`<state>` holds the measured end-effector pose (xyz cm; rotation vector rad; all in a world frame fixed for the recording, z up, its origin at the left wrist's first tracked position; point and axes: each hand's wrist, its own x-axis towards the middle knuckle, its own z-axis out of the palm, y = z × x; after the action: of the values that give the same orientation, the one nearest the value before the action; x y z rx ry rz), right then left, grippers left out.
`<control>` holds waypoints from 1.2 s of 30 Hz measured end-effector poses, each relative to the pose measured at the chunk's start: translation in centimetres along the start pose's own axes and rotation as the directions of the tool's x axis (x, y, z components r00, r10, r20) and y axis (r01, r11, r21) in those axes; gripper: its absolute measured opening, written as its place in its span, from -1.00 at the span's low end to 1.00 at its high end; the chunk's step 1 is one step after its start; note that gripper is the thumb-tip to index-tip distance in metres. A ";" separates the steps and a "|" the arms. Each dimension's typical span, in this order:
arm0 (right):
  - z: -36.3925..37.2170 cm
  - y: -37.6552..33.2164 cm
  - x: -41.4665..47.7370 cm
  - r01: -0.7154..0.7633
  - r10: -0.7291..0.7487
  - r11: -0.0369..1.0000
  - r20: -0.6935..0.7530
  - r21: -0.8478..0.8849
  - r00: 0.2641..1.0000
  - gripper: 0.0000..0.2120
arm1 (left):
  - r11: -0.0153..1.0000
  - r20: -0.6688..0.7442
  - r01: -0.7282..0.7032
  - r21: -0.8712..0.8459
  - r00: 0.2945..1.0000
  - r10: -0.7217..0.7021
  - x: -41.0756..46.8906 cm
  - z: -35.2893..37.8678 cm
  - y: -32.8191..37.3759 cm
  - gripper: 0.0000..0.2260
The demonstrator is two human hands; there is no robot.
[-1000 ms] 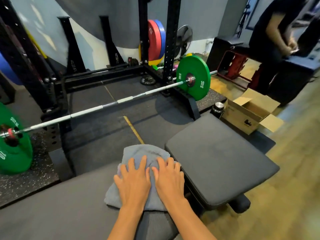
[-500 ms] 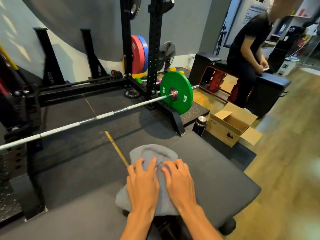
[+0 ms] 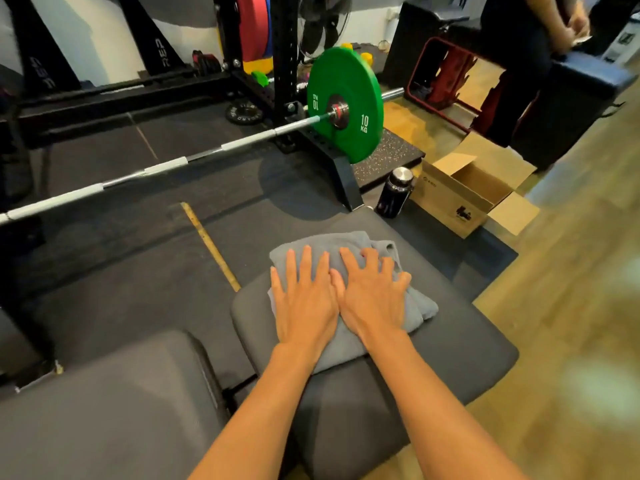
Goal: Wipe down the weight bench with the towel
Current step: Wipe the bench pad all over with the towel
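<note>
I see a plain grey folded cloth towel (image 3: 346, 244) on the dark charcoal padded bench seat (image 3: 460, 334). The round bumper plate (image 3: 349, 81) is bright green with white "10 KG" lettering. Beside the brown cardboard box (image 3: 457, 199) stands a dark bottle with a silver cap (image 3: 394, 192), on black rubber flooring with a yellow stripe (image 3: 209, 244)

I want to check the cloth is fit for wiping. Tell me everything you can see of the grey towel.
The towel is plain grey, soft-looking cloth, folded into a thick bunched pad with rumpled layers at its right edge. It lies flat on the dark seat pad of the bench. The left hand and right hand press on it side by side, palms down, fingers spread. No stains are visible.
</note>
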<state>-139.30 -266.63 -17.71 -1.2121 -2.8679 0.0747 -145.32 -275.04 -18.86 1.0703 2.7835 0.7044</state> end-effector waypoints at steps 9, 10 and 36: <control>1.0 0.2 8.1 0.122 -0.119 0.992 -0.125 0.023 0.985 -0.60 | 0.993 -0.034 0.113 0.030 0.993 -0.112 6.9 1.3 0.4 -0.63; 0.9 0.3 8.1 0.137 -0.133 0.990 -0.132 0.020 0.982 -0.59 | 0.993 -0.032 0.114 0.030 0.993 -0.113 6.8 1.3 0.6 -0.63; 0.8 11.4 9.7 -0.088 0.077 0.960 0.053 0.266 0.996 -0.58 | 0.985 0.080 -0.133 0.114 0.989 0.125 9.2 7.1 9.4 -0.53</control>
<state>-137.97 -251.78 -19.11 -1.2855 -2.7239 0.4801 -144.82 -260.22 -20.21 1.2807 2.7436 0.5054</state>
